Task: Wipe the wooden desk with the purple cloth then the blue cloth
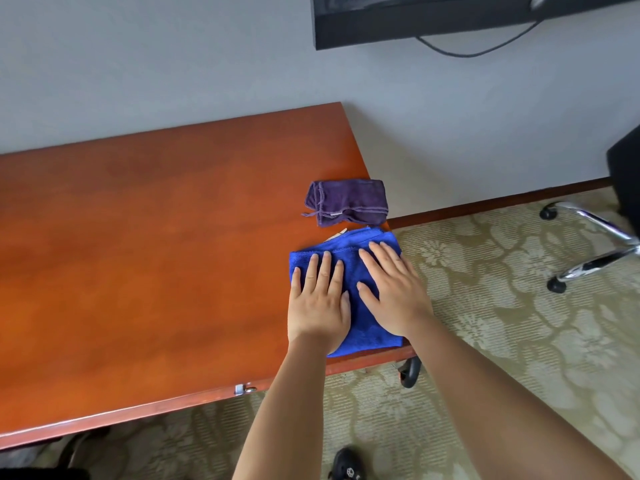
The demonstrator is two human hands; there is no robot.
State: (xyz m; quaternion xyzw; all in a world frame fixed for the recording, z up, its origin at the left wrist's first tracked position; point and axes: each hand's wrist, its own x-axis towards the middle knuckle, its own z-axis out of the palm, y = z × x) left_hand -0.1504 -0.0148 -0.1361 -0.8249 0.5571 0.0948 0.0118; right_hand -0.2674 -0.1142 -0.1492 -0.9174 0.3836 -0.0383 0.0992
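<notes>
Left hand (317, 299) and right hand (394, 292), fingers flat, press folded blue microfibre cloth (360, 306) at right end of glossy reddish wooden desk (156, 254); crumpled purple cloth (346, 201) just behind. Best: even pressure, long overlapping strokes leftward.

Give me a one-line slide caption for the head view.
Both hands, left and right, press the blue cloth flat on the desk.

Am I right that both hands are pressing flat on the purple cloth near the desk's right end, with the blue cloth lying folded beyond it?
Not quite: the colours are swapped. The head view shows the left hand and right hand flat on the blue cloth; the purple cloth lies beyond, on the desk.
</notes>
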